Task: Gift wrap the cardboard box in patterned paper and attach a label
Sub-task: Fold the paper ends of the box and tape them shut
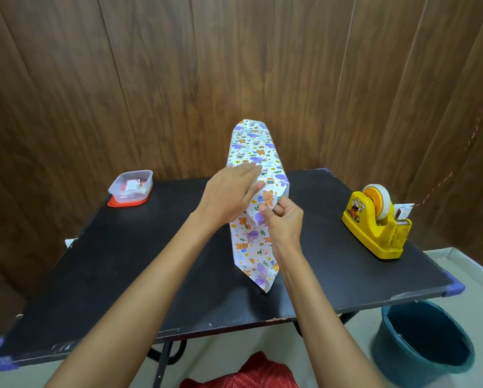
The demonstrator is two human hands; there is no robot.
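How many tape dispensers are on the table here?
1. The yellow tape dispenser sits near the black table's right edge, well clear of the wrapped box. Something small could hide behind that box.

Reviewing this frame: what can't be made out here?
Head view, cardboard box: wholly covered by the patterned paper; no cardboard shows.
Head view, plastic container: contents too small and blurred behind its cloudy wall.
Head view, small white card: partly hidden behind the tape dispenser; label or not, unclear.
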